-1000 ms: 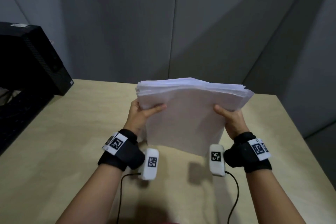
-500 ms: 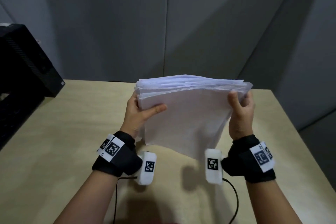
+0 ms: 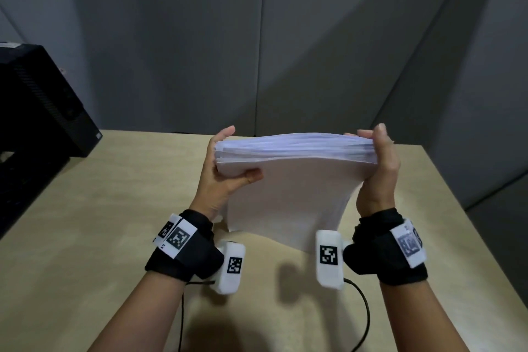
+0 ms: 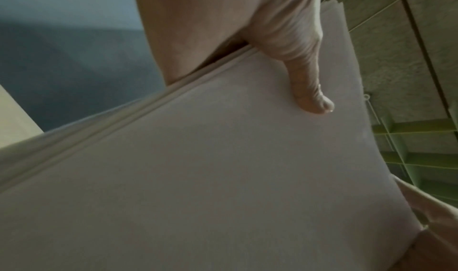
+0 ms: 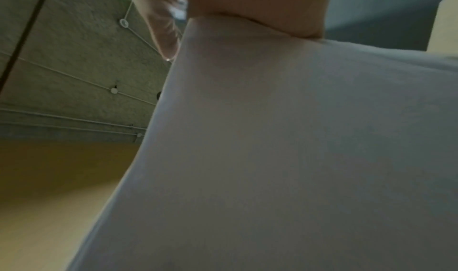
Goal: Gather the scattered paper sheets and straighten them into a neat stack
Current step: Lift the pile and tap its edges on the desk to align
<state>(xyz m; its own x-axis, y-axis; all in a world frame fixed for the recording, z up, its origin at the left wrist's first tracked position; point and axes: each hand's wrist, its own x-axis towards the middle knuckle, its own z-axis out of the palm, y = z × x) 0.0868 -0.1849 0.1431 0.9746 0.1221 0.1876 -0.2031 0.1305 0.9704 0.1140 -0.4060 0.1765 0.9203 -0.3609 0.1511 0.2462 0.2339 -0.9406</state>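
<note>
A thick stack of white paper sheets (image 3: 288,188) stands nearly upright above the wooden table (image 3: 85,223), its top edge toward the wall. My left hand (image 3: 225,163) grips its upper left corner, thumb across the near face and fingers behind. My right hand (image 3: 377,163) holds the upper right corner, palm flat against the side edge and fingertips over the top. In the left wrist view my thumb (image 4: 310,91) presses on the stack (image 4: 223,177). The right wrist view is mostly filled by the paper (image 5: 297,148), with my right hand (image 5: 247,6) at its top. The stack's lower edge hangs just above the table.
A black computer case (image 3: 43,100) stands at the table's far left, with a dark keyboard-like surface (image 3: 25,180) in front of it. Grey partition walls (image 3: 257,37) close the back and right. Thin cables (image 3: 365,320) trail from my wrist cameras over the near table.
My right hand slid from the stack's lower right side up to its upper right corner. The stack's top edges now look more even, and the stack rose a little.
</note>
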